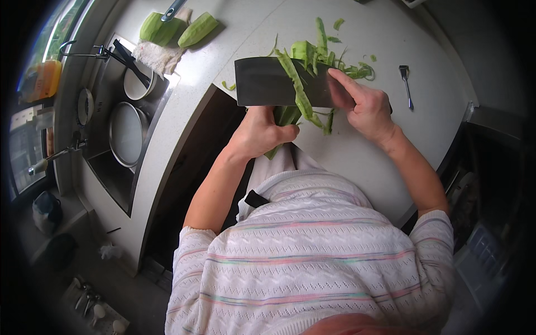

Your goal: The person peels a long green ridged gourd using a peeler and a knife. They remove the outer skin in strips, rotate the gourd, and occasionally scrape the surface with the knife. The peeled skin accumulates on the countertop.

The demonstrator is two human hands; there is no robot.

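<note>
My right hand [370, 109] grips a cleaver with the forefinger laid along its broad dark blade [259, 83]. A long green strip of peel [302, 98] hangs across the blade's face. Just below the blade, my left hand [266, 132] is closed around a long green gourd-like vegetable [288, 115]; the cleaver hides part of this hand and of the vegetable. Behind the blade, a pale green peeled piece [302, 50] shows above the counter, partly covered. Curled peel scraps [362, 72] lie around it on the white counter [356, 25].
Peeled green gourds [199, 30] lie at the upper left near a blue-handled utensil [173, 9] and a crumpled cloth [157, 56]. The left side has a sink [111, 173] with a round pan [127, 134] and a bowl [136, 86]. A small metal tool [406, 88] lies right.
</note>
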